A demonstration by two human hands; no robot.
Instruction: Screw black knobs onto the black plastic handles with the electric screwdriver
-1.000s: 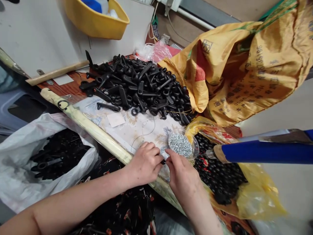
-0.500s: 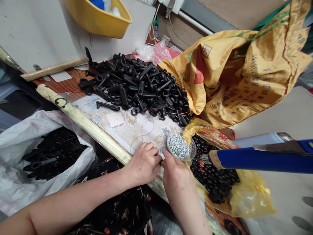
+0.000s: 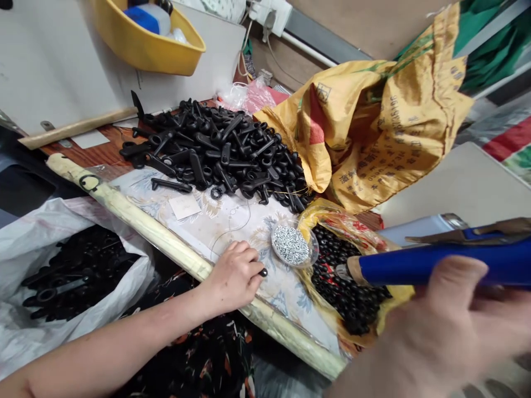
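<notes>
My left hand [image 3: 232, 276] rests on the patterned table cover [image 3: 232, 218], its fingers pinched on a small black bead-like part [image 3: 263, 272]. My right hand [image 3: 440, 326] is raised close to the camera and blurred, reaching up at the blue-handled tool [image 3: 431, 264]; whether its fingers grip the tool is unclear. A clear dish of small silver screws [image 3: 291, 245] sits just right of my left hand. Beside it, a yellow plastic bag [image 3: 352, 282] holds several small black round parts. A big heap of black plastic handles [image 3: 219, 152] lies further back.
A large yellow woven sack [image 3: 373, 127] slumps at the back right. A white plastic bag with black parts [image 3: 66, 276] hangs at the left below the table edge [image 3: 166, 243]. A yellow bin [image 3: 145, 44] hangs on the wall. A wooden stick [image 3: 70, 130] lies at the back left.
My right hand has left the spot by my left hand and swung up to the right, to the blue-handled tool. My left hand stays put with the small black part.
</notes>
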